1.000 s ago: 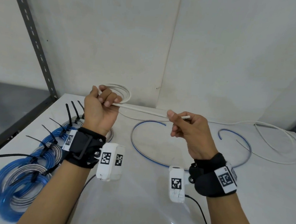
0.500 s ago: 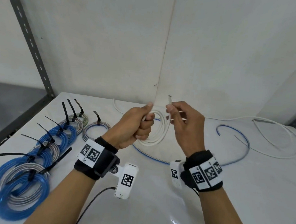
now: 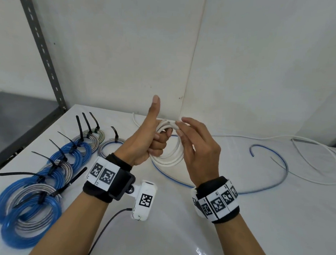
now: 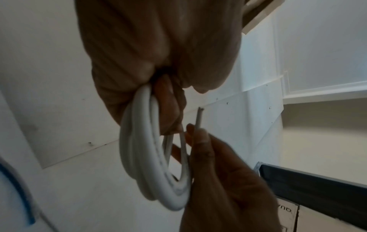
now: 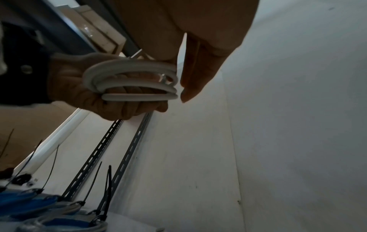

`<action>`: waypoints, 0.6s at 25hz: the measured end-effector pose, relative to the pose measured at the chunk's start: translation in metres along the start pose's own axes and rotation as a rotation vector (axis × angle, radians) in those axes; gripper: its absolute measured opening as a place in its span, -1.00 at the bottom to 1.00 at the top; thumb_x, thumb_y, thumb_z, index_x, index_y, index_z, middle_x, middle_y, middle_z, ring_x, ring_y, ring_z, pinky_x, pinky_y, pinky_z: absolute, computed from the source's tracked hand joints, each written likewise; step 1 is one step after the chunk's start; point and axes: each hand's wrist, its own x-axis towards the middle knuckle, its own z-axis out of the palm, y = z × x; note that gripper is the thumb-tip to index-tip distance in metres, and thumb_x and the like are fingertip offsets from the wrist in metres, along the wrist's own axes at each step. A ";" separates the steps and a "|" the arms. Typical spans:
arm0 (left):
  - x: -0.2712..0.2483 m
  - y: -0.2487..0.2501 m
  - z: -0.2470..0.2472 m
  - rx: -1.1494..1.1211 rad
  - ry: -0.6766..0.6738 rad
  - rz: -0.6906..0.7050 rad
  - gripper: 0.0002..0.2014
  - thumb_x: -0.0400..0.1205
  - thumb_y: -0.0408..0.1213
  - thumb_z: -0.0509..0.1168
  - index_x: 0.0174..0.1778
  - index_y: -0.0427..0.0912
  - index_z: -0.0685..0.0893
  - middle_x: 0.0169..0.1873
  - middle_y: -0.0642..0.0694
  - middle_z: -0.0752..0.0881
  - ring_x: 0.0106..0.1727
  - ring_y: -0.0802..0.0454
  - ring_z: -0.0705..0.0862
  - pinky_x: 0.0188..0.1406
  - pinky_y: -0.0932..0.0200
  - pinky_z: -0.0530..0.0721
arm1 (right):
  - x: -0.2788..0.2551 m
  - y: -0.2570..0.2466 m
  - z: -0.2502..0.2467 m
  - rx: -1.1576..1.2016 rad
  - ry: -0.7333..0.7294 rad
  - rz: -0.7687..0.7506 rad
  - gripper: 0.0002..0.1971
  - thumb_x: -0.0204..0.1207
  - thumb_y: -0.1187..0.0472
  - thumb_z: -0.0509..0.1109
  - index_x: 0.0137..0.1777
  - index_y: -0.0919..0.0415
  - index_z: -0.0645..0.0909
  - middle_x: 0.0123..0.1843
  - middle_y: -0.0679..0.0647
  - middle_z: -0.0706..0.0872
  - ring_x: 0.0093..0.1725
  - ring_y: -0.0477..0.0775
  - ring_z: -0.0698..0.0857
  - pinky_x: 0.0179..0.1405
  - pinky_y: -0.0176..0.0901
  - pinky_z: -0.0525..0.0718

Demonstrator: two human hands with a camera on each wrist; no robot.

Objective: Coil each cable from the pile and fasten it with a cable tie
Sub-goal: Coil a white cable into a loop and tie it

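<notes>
And that stretched white cable (image 3: 168,147) is now wound up, a full coil hanging in the left hand (image 3: 149,144), fingers curled round it, thumb up; the right hand (image 3: 196,147) pinches the loose end against the loops, ready for a tie

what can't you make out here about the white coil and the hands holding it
- How many turns the white coil has: in the head view the left hand and right hand cover much of it; the wrist views are blurred.
- Whether the right hand's fingertips truly pinch the cable end: left wrist view, motion blur.
- A spare cable tie: none visible loose; the tied coils are cut off at the head view's left edge.
</notes>
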 end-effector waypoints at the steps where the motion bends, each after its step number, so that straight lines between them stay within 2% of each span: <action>1: -0.001 0.000 0.001 0.061 0.002 0.002 -0.23 0.54 0.60 -0.15 -0.38 -0.12 0.41 -0.52 0.02 0.08 -0.57 0.11 0.00 -0.55 0.19 -0.05 | -0.002 -0.001 0.002 -0.031 0.008 -0.028 -0.83 0.66 0.35 0.43 0.18 0.27 0.80 0.25 0.13 0.78 0.05 0.05 0.82 -0.18 0.00 0.78; 3: -0.002 0.000 0.002 0.173 0.020 0.010 -0.27 0.58 0.57 -0.13 -0.38 -0.10 0.36 -0.52 0.02 0.10 -0.56 0.09 0.04 -0.54 0.19 -0.01 | -0.004 -0.001 0.004 -0.054 0.001 -0.058 -0.79 0.63 0.41 0.44 0.20 0.27 0.80 0.27 0.14 0.79 0.04 0.08 0.83 -0.24 0.02 0.79; 5: -0.002 -0.001 0.003 0.218 0.050 0.013 -0.31 0.67 0.47 -0.12 -0.39 -0.12 0.36 -0.55 0.03 0.13 -0.57 0.09 0.07 -0.58 0.23 0.06 | -0.006 0.001 0.005 -0.045 0.001 -0.089 -0.78 0.61 0.43 0.45 0.20 0.28 0.80 0.24 0.14 0.81 0.05 0.10 0.84 -0.22 0.03 0.80; 8: 0.003 -0.006 0.004 0.215 0.155 0.048 -0.45 0.84 0.16 -0.04 -0.35 -0.14 0.42 -0.57 0.04 0.19 -0.60 0.11 0.11 -0.61 0.27 0.10 | -0.004 -0.001 0.003 -0.031 -0.002 -0.104 -0.83 0.65 0.38 0.43 0.15 0.27 0.82 0.21 0.14 0.82 0.05 0.08 0.83 -0.15 0.00 0.80; 9: 0.007 -0.008 0.004 0.177 0.201 0.070 -0.51 0.86 0.06 0.00 -0.33 -0.13 0.42 -0.59 0.06 0.20 -0.62 0.13 0.11 -0.62 0.28 0.11 | -0.002 -0.004 0.002 0.006 0.020 -0.067 -0.84 0.68 0.34 0.41 0.13 0.26 0.81 0.17 0.11 0.82 0.04 0.07 0.83 -0.10 -0.01 0.80; 10: 0.010 -0.009 0.002 0.112 0.254 0.093 -0.55 0.86 -0.01 0.03 -0.33 -0.12 0.41 -0.60 0.08 0.20 -0.63 0.14 0.11 -0.63 0.30 0.11 | 0.000 -0.008 -0.001 0.091 0.064 0.040 -0.85 0.71 0.31 0.37 0.11 0.22 0.78 0.10 0.07 0.83 0.00 0.07 0.82 -0.09 0.03 0.80; 12: 0.016 -0.009 -0.009 -0.121 0.358 0.125 -0.57 0.86 -0.04 0.03 -0.32 -0.10 0.39 -0.63 0.09 0.18 -0.67 0.17 0.09 -0.69 0.34 0.08 | 0.011 -0.013 -0.007 0.405 0.134 0.412 -0.88 0.76 0.28 0.29 0.09 0.11 0.66 -0.16 0.00 0.80 -0.19 0.09 0.81 -0.20 0.11 0.80; 13: 0.018 -0.008 -0.014 -0.267 0.383 0.126 -0.57 0.87 -0.03 0.02 -0.32 -0.10 0.39 -0.64 0.10 0.17 -0.69 0.18 0.08 -0.73 0.35 0.07 | 0.015 -0.013 -0.011 0.566 0.128 0.557 -0.90 0.78 0.27 0.27 0.08 0.12 0.61 -0.28 0.03 0.74 -0.30 0.13 0.79 -0.26 0.08 0.79; 14: 0.019 -0.006 -0.017 -0.382 0.381 0.116 -0.57 0.86 -0.01 0.02 -0.31 -0.10 0.39 -0.65 0.10 0.17 -0.70 0.20 0.08 -0.77 0.34 0.07 | 0.020 -0.012 -0.014 0.657 0.098 0.615 -0.90 0.79 0.26 0.26 0.08 0.18 0.60 -0.34 0.07 0.68 -0.36 0.15 0.75 -0.29 0.05 0.76; 15: 0.019 -0.006 -0.018 -0.426 0.360 0.099 -0.56 0.86 0.01 0.01 -0.31 -0.10 0.39 -0.65 0.10 0.17 -0.71 0.21 0.09 -0.79 0.34 0.07 | 0.021 -0.010 -0.016 0.658 0.059 0.592 -0.90 0.78 0.27 0.27 0.08 0.24 0.61 -0.36 0.11 0.64 -0.39 0.14 0.70 -0.30 0.02 0.72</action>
